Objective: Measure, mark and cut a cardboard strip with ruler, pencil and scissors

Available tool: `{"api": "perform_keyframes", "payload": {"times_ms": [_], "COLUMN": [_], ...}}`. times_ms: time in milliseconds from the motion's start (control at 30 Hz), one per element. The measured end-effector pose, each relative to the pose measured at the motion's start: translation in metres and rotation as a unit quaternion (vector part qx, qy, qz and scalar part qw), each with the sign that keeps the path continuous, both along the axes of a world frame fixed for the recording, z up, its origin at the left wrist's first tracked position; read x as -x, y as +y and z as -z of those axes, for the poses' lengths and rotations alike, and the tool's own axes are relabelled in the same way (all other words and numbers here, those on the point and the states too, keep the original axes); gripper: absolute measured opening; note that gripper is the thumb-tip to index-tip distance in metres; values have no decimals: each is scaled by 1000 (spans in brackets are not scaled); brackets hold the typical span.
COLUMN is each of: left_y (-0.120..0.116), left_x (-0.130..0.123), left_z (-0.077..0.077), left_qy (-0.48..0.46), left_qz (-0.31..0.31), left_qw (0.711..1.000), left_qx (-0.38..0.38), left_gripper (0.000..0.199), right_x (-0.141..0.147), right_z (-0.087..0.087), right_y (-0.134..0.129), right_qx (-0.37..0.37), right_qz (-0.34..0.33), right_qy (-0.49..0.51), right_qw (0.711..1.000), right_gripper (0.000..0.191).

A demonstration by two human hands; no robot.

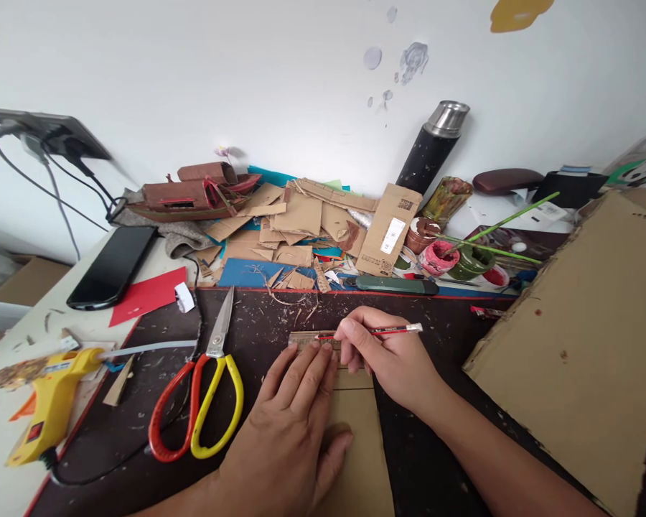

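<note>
My right hand [392, 352] is closed round a red and black pencil [392, 331] with a white end. Its tip points left and meets a narrow brown strip [301, 335], which could be a ruler or cardboard. My left hand [296, 416] lies flat, fingers stretched out, pressing down on the strip and on a long cardboard piece [360, 438]. Dark lines cross that cardboard just below my right hand. Left of my left hand lie scissors [215, 373] with one red and one yellow handle, blades partly apart.
A yellow glue gun [59, 395] and a phone [113, 266] are at the left. Cardboard scraps [301, 215], a model boat [188, 197], paint jars [438, 257] and a black thermos [433, 147] stand along the wall. A green cutter [395, 285] lies ahead. A large cardboard sheet [570, 345] leans at right.
</note>
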State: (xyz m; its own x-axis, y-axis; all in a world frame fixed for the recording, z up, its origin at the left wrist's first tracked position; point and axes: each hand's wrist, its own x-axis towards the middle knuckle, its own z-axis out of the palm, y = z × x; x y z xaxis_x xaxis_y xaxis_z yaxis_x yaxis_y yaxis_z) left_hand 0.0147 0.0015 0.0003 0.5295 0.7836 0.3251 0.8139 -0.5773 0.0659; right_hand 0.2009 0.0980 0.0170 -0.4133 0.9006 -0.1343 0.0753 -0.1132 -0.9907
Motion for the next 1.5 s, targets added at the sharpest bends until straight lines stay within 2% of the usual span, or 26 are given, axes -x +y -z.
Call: {"api": "perform_keyframes", "payload": {"times_ms": [400,767,867,1067,1500], "left_y": [1,1,1,1,1], "left_x": [0,0,0,1,1], "left_z": [-2,-2,-2,-3,-2], "left_qy": [4,12,15,11,6], "left_qz": [3,4,1,7,9], "left_qw": [1000,1000,1000,1000,1000], "left_qx": [-8,-6,-4,0,-2], "left_gripper": [66,65,65,65,65], "right_x": [-4,-5,-6,-11,-12], "right_z": [2,1,-1,-4,-2], "right_y": [0,-2,-2,1,2], "right_qx": [-4,23,16,-13,3], "right_qz": [22,48,49,92,71], "right_qy": [-8,-7,-12,2,-9], "right_qw": [1000,999,999,996,997], "right_gripper": [53,53,52,50,52]}}
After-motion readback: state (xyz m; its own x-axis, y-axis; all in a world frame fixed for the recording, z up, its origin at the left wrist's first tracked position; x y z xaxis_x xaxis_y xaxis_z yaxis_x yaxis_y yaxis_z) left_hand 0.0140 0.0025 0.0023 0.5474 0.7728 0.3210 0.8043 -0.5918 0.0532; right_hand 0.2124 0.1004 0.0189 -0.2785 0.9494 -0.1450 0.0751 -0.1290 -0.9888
